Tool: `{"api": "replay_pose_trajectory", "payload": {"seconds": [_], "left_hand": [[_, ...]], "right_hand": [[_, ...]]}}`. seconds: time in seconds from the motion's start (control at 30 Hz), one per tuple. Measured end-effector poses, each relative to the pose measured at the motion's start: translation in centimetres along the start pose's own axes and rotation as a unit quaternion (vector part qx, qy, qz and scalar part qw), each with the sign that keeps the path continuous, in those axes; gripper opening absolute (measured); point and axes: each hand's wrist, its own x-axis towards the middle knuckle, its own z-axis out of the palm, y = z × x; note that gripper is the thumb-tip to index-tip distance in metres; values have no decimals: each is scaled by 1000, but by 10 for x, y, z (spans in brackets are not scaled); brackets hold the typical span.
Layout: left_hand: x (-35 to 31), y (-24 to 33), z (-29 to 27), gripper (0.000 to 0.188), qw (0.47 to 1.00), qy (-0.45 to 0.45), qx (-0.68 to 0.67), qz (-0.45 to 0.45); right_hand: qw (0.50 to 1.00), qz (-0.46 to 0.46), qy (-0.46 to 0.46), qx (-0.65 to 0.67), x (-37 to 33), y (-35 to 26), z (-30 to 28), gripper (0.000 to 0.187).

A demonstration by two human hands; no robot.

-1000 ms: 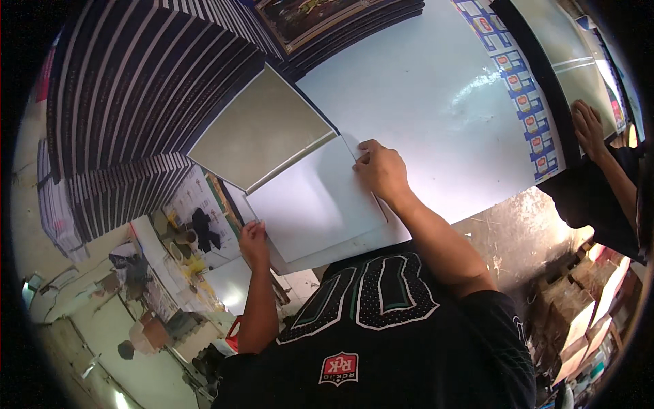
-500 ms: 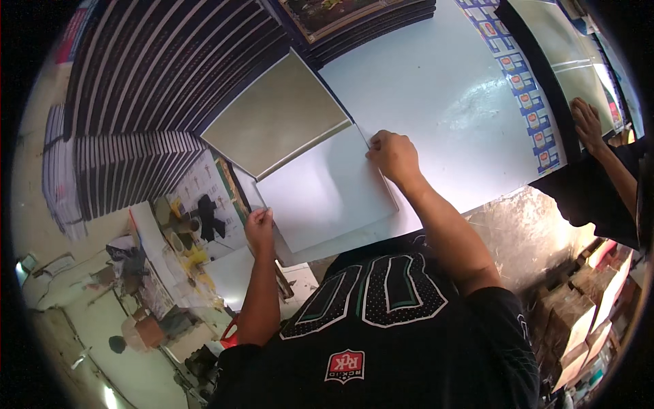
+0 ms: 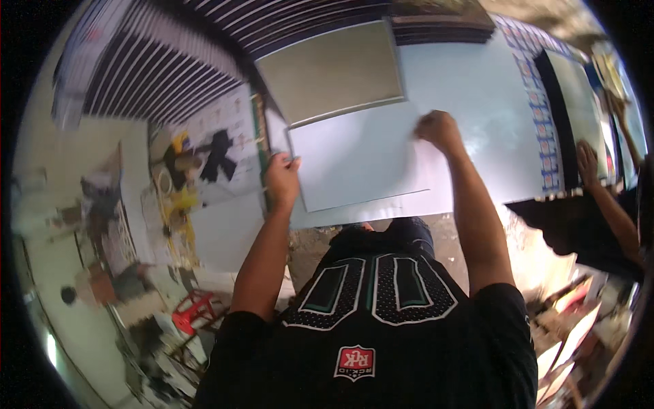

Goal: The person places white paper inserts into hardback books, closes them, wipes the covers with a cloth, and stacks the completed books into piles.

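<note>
A large white sheet (image 3: pixel 357 153) lies in front of me on the pale table, and along its far edge is a tan panel (image 3: pixel 330 71) with a thin light border. My left hand (image 3: pixel 281 180) is at the sheet's left edge, fingers curled and thumb against the edge. Across from it, my right hand (image 3: pixel 441 131) is closed at the sheet's right edge; its fingertips are blurred. Both hands appear to pinch the sheet by its sides.
Stacks of dark books (image 3: pixel 160 68) with pale page edges stand at the left and back. A framed-picture stack (image 3: pixel 443 31) is at the far side. At right, another person's hand (image 3: pixel 587 162) rests by a dark-edged stack (image 3: pixel 555 116). A red stool (image 3: pixel 195 310) stands lower left.
The view has turned, so the sheet and tan panel now look straighter and farther up. My hands remain at the sheet's two sides; the right hand has blurred with motion.
</note>
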Motion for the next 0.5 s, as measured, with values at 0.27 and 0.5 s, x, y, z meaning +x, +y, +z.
{"api": "replay_pose_trajectory", "payload": {"seconds": [0.27,0.5], "left_hand": [[2,2,12,32,999,10,-28,29],[-1,9,-5,22,999,-2,-44,11]], "right_hand": [[984,140,-63,94,-4,4,-3,19],[968,186,-66,153,-9,-11,-2,30]]}}
